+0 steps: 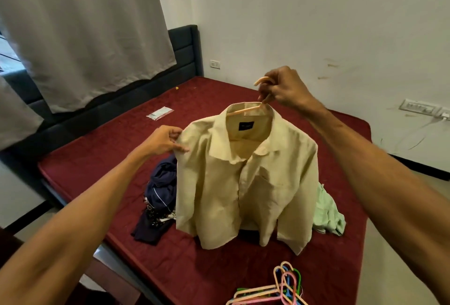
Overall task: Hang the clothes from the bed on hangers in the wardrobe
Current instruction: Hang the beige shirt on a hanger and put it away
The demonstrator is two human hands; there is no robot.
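Observation:
A pale yellow collared shirt point(243, 183) hangs on a peach plastic hanger point(246, 109) above the maroon bed point(97, 158). My right hand point(282, 90) grips the hanger just below its hook and holds the shirt up. My left hand point(165, 140) pinches the shirt's left shoulder seam. Behind the shirt on the bed lie a heap of dark navy clothes point(158, 197) at the left and a light green garment point(328, 214) at the right. The wardrobe is out of view.
Several coloured plastic hangers point(275, 287) lie on the bed's near edge. A small clear packet point(160, 113) rests farther back on the mattress. A dark headboard point(187, 49) and grey curtain point(85, 32) stand at the left, a white wall with sockets point(417, 107) at the right.

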